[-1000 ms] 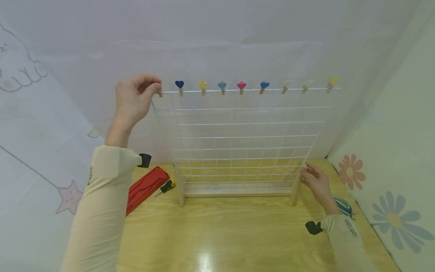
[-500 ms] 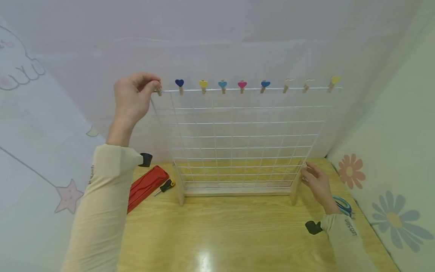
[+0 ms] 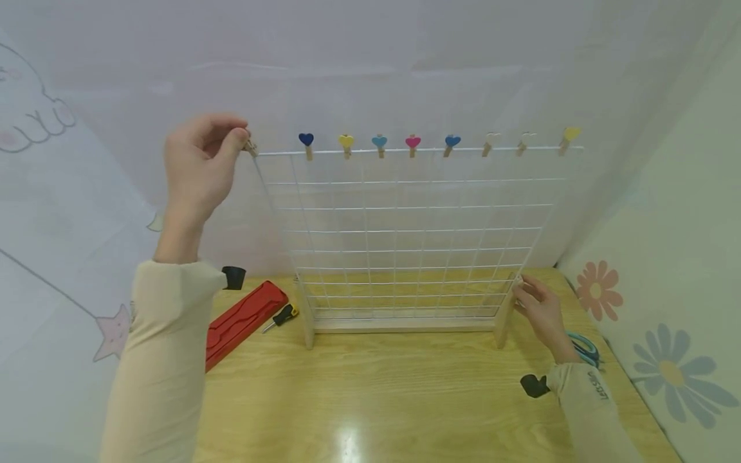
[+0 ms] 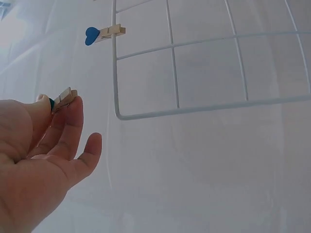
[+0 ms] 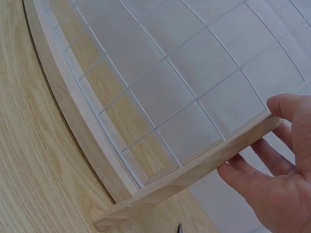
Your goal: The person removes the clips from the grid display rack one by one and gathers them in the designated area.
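A white wire grid (image 3: 395,231) stands upright in a wooden base (image 3: 405,325) on the table. Several small wooden clothespins with coloured hearts, such as the pink one (image 3: 413,143), are clipped along its top wire. My left hand (image 3: 199,164) pinches another clothespin (image 4: 64,98) between thumb and fingers; a bit of its dark green heart shows in the left wrist view. That clothespin is apart from the grid's top left corner. Lower right, my right hand (image 3: 541,312) grips the base's right side post (image 5: 233,150), thumb at the grid side and fingers beneath.
On the table (image 3: 359,392) at the left lie a red tray-like case (image 3: 246,321) and a small screwdriver (image 3: 282,317) with a black and yellow handle. Blue-handled scissors (image 3: 585,350) lie behind my right wrist. A pale sheet hangs behind the grid.
My left hand has moved left and slightly up, taking the clothespin off the top wire at the grid's left corner. The right hand has stayed on the post.
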Available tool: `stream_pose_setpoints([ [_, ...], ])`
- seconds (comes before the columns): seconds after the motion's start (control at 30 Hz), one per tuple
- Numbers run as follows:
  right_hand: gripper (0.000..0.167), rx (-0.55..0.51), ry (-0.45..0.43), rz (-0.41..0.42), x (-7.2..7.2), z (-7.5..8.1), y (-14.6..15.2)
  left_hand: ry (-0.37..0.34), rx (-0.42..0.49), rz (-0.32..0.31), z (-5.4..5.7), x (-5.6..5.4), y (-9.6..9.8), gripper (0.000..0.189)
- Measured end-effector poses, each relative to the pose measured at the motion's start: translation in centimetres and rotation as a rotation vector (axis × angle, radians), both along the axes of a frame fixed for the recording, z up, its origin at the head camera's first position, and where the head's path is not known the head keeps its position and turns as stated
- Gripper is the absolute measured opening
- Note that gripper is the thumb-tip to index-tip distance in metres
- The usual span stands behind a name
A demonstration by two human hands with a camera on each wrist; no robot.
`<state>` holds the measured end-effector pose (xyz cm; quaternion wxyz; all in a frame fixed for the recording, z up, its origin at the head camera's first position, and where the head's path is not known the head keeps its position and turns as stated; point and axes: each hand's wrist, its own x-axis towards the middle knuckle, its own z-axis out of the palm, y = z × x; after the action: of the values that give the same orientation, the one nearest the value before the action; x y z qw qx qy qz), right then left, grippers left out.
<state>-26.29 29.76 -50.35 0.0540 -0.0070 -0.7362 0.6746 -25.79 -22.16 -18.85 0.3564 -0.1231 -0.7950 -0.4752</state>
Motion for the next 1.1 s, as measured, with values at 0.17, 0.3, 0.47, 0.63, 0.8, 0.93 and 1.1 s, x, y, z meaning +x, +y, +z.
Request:
stream_pose_setpoints([
  [0.17,0.062,0.006,0.004,-0.002,-0.1,-0.3,0.0,-0.043,-0.005,-0.017,-1.5,1.2,-0.9,0.016],
  [0.3,0.062,-0.025,0.014,-0.007,-0.2,-0.2,0.0,-0.095,-0.021,-0.023,-3.3,2.0,-1.6,0.019],
  [0.47,0.062,-0.058,0.015,-0.015,-0.1,-0.1,-0.1,-0.156,-0.012,-0.057,-6.2,2.4,-2.6,0.021],
  [0.63,0.061,-0.047,0.013,-0.022,-0.2,-0.3,-0.2,-0.193,0.019,-0.099,-9.1,2.8,-3.2,0.022],
  [0.8,0.058,-0.071,0.022,-0.017,-0.3,-0.5,-0.1,-0.253,0.039,-0.126,-12.2,3.2,-3.6,0.024],
  [0.93,0.058,-0.087,0.021,-0.012,-0.4,-0.6,0.0,-0.31,0.024,-0.104,-14.8,3.6,-3.9,0.025],
  [1.1,0.06,-0.066,0.011,-0.003,-0.2,-0.5,0.0,-0.374,-0.017,-0.045,-18.4,4.2,-4.4,0.028],
])
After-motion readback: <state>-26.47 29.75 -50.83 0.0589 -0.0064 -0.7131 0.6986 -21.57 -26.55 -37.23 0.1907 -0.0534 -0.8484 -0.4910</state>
